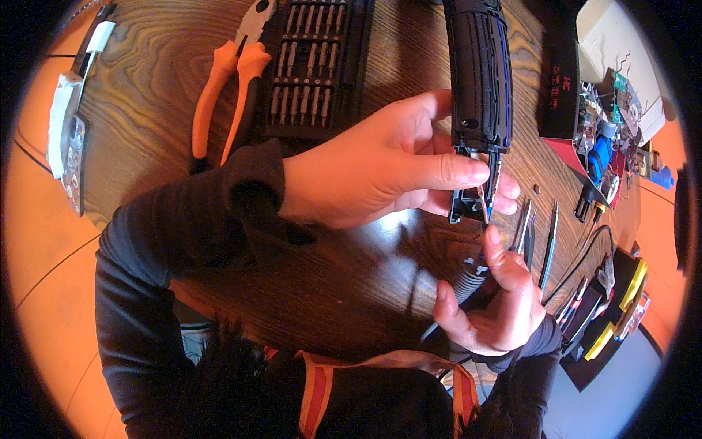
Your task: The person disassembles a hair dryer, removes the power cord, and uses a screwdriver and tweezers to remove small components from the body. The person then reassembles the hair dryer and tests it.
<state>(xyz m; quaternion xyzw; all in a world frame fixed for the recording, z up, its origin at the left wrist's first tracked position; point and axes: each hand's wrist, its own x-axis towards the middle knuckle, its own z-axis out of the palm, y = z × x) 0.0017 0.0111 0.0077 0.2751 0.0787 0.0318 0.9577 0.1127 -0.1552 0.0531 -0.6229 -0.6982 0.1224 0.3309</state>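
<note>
My left hand point(409, 168) is wrapped round a long black appliance body point(479, 80), its thumb pressed on the lower end. That end is uncovered, and thin strips or wires point(482, 199) show inside it. Just below, my right hand point(504, 307) has its index finger stretched up to the tip of the uncovered end, with the thumb apart. A black ribbed cord sleeve point(470, 278) runs between or behind that thumb and finger. The remaining right fingers are folded, and whether they touch the cord is hidden.
Orange-handled pliers point(232, 95) and a bit case point(311, 66) lie on the wooden table at left. To the right are tweezers point(523, 227), a dark slim tool point(550, 245), a box of electronic parts point(599, 146) and a black tool holder with yellow pieces point(603, 329).
</note>
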